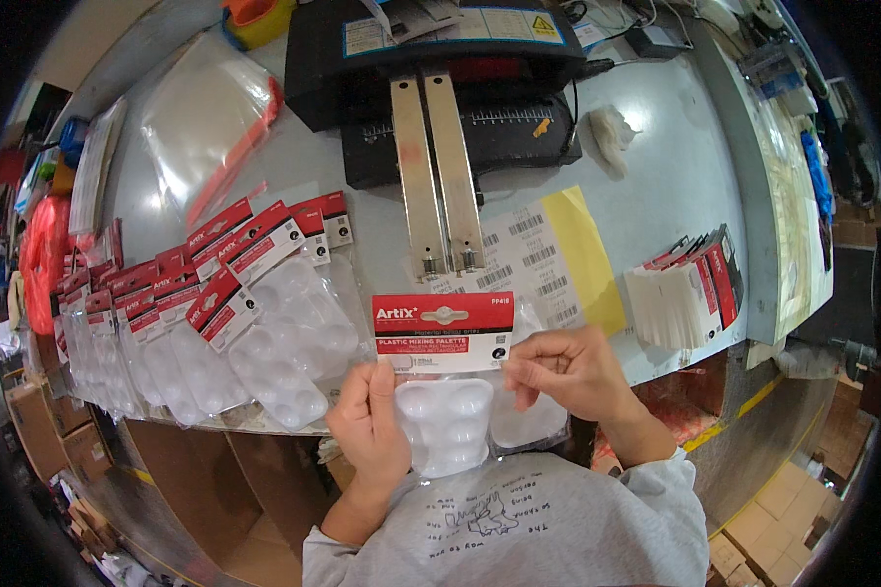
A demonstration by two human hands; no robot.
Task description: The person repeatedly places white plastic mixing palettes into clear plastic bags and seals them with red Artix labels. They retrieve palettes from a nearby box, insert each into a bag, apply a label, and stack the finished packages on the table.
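In front of my body, a clear bag with a white plastic mixing palette (444, 423) hangs below a red-and-white header card (442, 333). My left hand (374, 421) is closed on the bag's left edge, thumb up beside the card. At the card's lower right corner, my right hand (573, 377) is closed with its fingers bent and pinched together. Another white palette in clear wrap (527, 423) shows partly behind the held one, under my right fingers. Just beyond the card are the ends of two long metal arms (447, 254) of a black machine (431, 59).
Many carded palette packs (284, 333) overlap at the left. Clear bags (206, 117) lie behind them. A sheet of barcode labels (529, 259) on yellow backing sits right of the metal arms. Folded header cards (685, 289) are stacked at the right, near a raised ledge (778, 186).
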